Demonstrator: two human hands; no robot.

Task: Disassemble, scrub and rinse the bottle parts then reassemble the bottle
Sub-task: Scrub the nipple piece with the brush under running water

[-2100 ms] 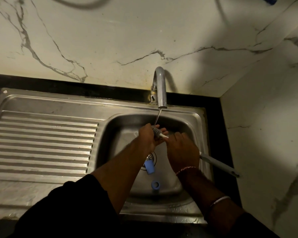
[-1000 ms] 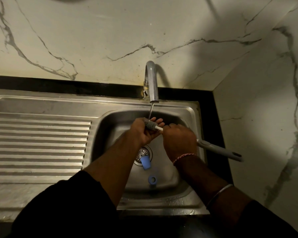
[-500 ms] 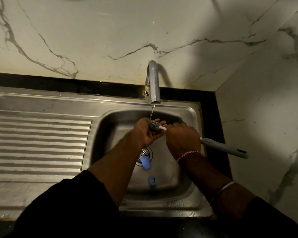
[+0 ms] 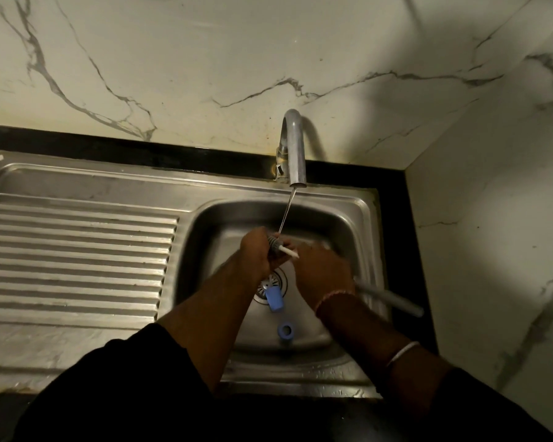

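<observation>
Left hand [image 4: 256,254] clenched around the dark ribbed bristle head of a long-handled bottle brush [image 4: 274,247]; whether a bottle part sat inside that grip could not be told. Right hand [image 4: 323,273] grasped the brush's white shaft, the grey plastic handle [image 4: 393,298] projecting toward 4 o'clock over the basin rim. Both hands were held under a thin stream of water [image 4: 286,212] from the curved chrome tap [image 4: 292,148] at 12 o'clock. Below the hands, a blue plastic cylindrical bottle part [image 4: 274,297] lay on the round drain strainer [image 4: 276,280]; a blue plastic ring-shaped bottle part [image 4: 285,330] lay at 6 o'clock of it on the floor of the stainless-steel sink [image 4: 363,218]. Ribbed steel drainboard [image 4: 77,250] at 9 o'clock; black worktop [image 4: 393,183] edge; white marble-veined wall [image 4: 205,59] behind.
</observation>
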